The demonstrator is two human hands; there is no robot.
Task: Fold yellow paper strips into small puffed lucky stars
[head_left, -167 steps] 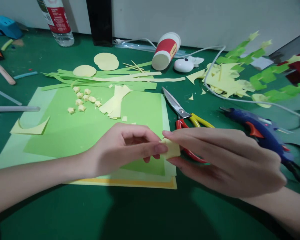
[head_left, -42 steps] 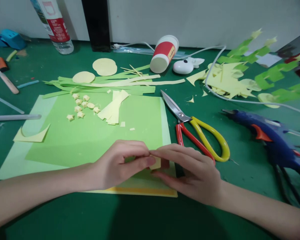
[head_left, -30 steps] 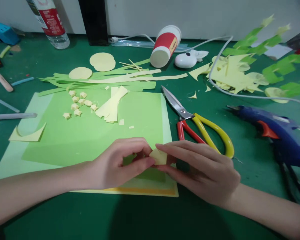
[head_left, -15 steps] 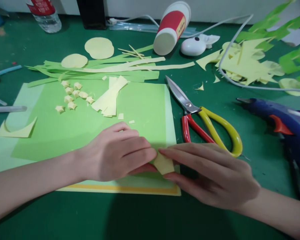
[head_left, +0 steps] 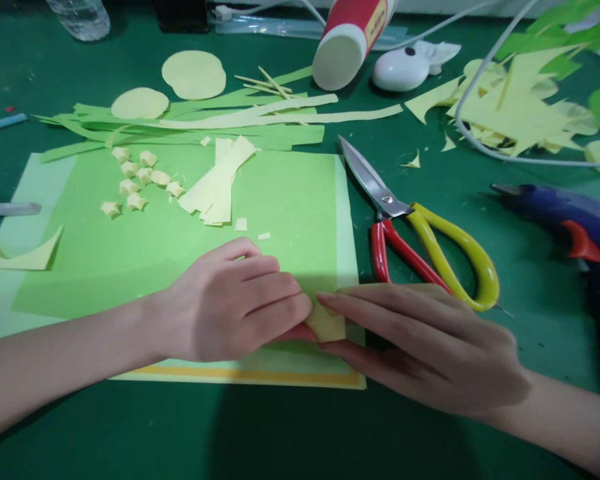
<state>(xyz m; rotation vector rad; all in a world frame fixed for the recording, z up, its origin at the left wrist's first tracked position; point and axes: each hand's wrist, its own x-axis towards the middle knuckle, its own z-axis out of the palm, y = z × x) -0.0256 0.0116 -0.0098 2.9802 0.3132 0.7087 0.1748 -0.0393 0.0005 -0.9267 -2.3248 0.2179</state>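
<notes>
A small folded piece of pale yellow paper [head_left: 329,325] is pinched between my two hands over the front right of the green paper sheets [head_left: 280,193]. My left hand [head_left: 245,303] has its fingers curled, with thumb and forefinger closed on the paper's left side. From the right, my right hand [head_left: 430,347] grips the same paper between long, nearly straight fingers above and the thumb below. Behind my hands lie crossed pale yellow paper strips [head_left: 220,183] and, left of them, several small folded paper stars [head_left: 136,201]. Part of the folded paper is hidden by my fingers.
Open-bladed scissors [head_left: 387,200] with red and yellow handles lie beside my right hand. A blue glue gun [head_left: 555,210] rests at the right. Behind are green strips [head_left: 120,133], a tipped paper cup [head_left: 340,60], a cable [head_left: 460,113] and yellow paper scraps [head_left: 520,107].
The view has tilted down slightly, so the things at the back sit higher. The folded paper has turned a little between my fingers; both hands keep hold of it.
</notes>
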